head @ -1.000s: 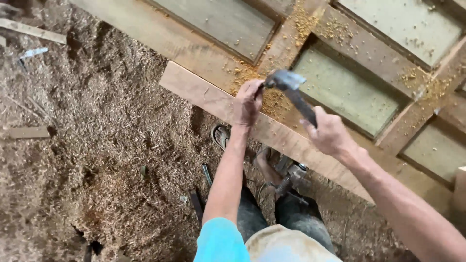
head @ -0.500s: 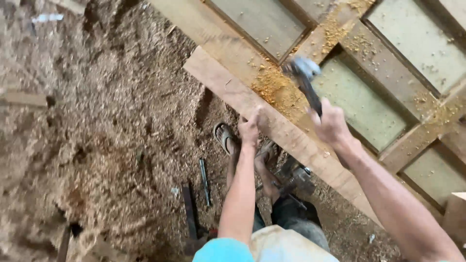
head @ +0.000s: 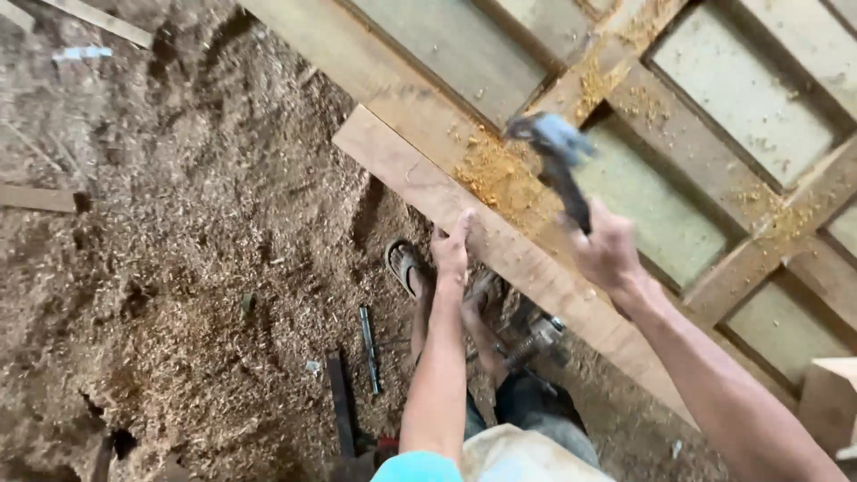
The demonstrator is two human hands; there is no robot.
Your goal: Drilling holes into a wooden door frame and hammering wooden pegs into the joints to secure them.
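My right hand [head: 607,250] grips the dark handle of a hammer [head: 553,152], whose grey head is raised and blurred above a wooden frame [head: 643,89]. My left hand [head: 451,250] rests with fingers together against the near edge of a long loose plank [head: 500,241] lying along the frame. Heaps of orange sawdust [head: 495,174] lie on the wood just beyond the left hand, under the hammer head.
The floor [head: 178,268] is thick with wood shavings. My sandalled foot [head: 406,266] shows below the plank. Two dark metal tools [head: 368,348] lie on the floor beside my leg. Scrap wood strips [head: 36,198] lie at the left, a pale block [head: 830,402] at the right edge.
The hammer has swung up and away from the plank. My left hand has slid down from the plank's top to its near edge, and the view has shifted.
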